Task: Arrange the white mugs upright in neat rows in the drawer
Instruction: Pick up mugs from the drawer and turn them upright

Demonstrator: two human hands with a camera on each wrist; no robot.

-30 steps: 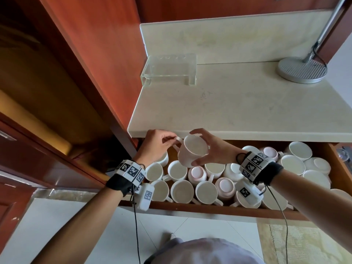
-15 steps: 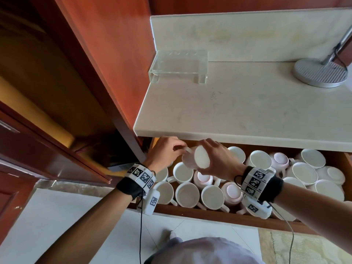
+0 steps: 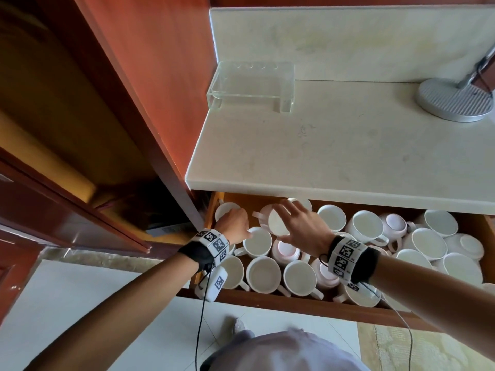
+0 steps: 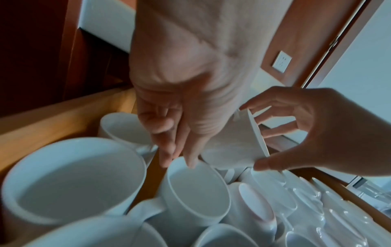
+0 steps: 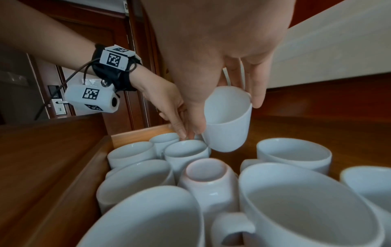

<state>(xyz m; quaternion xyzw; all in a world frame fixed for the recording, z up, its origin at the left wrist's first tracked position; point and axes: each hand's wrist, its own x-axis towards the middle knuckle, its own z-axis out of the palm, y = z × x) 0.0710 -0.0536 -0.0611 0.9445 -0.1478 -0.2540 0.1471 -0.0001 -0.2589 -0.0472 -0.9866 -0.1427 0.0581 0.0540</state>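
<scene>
An open wooden drawer [image 3: 281,299] below the counter is full of white mugs. My right hand [image 3: 286,223] [image 4: 260,135] [image 5: 227,115] grips one white mug [image 3: 273,226] [image 4: 232,143] [image 5: 226,127] by its rim. The mug is tilted just above the back row, with its handle toward the left. My left hand [image 3: 235,223] [image 4: 180,160] [image 5: 182,132] points down beside it, fingertips on the rim of an upright mug [image 3: 257,242] [image 4: 194,188]. Upright mugs fill the left side. An upside-down mug [image 3: 285,250] [image 5: 207,170] sits among them.
A jumble of tipped and inverted mugs [image 3: 428,242] fills the drawer's right half. The marble counter [image 3: 348,156] overhangs the drawer's back. On it stand a clear acrylic stand [image 3: 251,84] and a round metal lamp base [image 3: 455,103]. A tall wooden cabinet panel [image 3: 147,76] borders the left.
The right hand has lowered the mug toward the back row of the drawer. The left hand has let go of the mug's handle and dropped its fingers onto an upright mug.
</scene>
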